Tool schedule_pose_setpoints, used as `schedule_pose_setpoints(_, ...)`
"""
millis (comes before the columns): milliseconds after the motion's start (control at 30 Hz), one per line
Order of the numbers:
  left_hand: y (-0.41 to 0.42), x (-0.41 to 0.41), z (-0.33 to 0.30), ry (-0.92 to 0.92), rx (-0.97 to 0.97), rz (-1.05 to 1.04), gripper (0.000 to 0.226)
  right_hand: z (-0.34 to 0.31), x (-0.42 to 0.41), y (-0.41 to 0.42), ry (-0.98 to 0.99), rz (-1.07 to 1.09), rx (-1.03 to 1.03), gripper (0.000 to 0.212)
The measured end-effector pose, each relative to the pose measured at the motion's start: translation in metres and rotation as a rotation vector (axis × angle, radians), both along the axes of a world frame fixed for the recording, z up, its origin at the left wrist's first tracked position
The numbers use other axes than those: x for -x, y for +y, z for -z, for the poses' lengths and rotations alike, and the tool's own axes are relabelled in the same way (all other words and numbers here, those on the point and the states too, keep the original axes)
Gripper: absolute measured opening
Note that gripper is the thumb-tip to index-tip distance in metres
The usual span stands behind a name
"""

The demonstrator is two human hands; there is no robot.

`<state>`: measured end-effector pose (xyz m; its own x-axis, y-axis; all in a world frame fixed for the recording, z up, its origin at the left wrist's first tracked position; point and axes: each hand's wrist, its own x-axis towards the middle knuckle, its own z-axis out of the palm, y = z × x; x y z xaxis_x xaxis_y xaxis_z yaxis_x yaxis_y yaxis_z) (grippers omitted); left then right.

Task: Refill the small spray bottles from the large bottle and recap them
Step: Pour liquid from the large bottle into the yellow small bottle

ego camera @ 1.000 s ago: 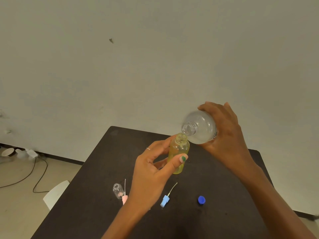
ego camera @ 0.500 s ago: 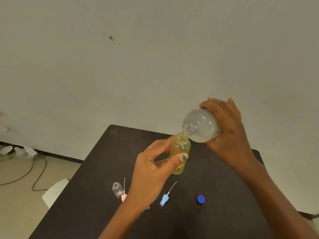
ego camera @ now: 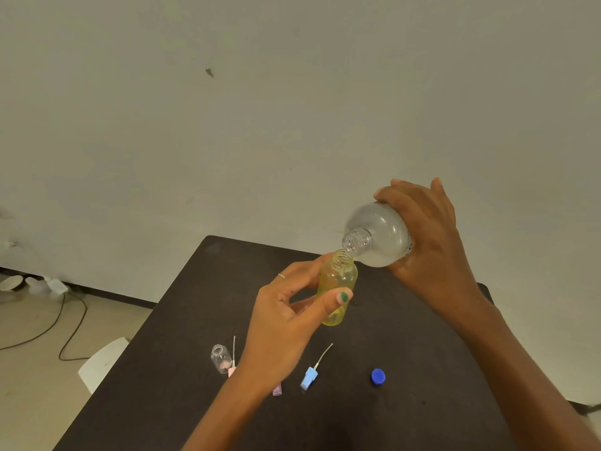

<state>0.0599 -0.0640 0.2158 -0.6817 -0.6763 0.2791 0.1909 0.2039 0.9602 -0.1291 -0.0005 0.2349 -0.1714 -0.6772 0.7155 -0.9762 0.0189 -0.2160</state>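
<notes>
Head view: left hand (ego camera: 286, 323) holds the small yellow bottle (ego camera: 336, 288) upright above the dark bench (ego camera: 162, 369), thumb and fingers curled round its body, cap off. Right hand (ego camera: 429, 242) grips the large clear bottle (ego camera: 379, 236), tilted with its open neck just above and touching the yellow bottle's mouth. On the bench lie a small clear bottle (ego camera: 221, 358), a pink spray head (ego camera: 232, 361), a light-blue spray head (ego camera: 310, 375) and a blue cap (ego camera: 378, 376), well apart from one another.

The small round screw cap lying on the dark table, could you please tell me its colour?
Bright blue; the small round screw cap shows best in the head view.
</notes>
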Motion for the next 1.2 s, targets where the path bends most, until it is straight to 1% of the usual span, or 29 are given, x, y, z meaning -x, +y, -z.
schedule_pose_setpoints(467,0.0,0.002,-0.004,0.018,-0.004,0.005,0.033,-0.007,0.002,0.001,0.058,0.01,0.012,0.059)
schedule_pose_setpoints(700,0.0,0.001,-0.005,0.021,-0.007,-0.006,0.034,-0.009,0.002,0.0,0.067,-0.005,0.021,0.056)
schedule_pose_setpoints(833,0.0,0.001,-0.006,0.026,-0.01,-0.003,0.034,-0.011,0.001,-0.001,0.067,-0.017,0.017,0.05)
schedule_pose_setpoints(1200,0.0,0.001,-0.008,0.033,-0.019,0.001,0.034,-0.013,0.002,-0.002,0.08,-0.016,0.016,0.051)
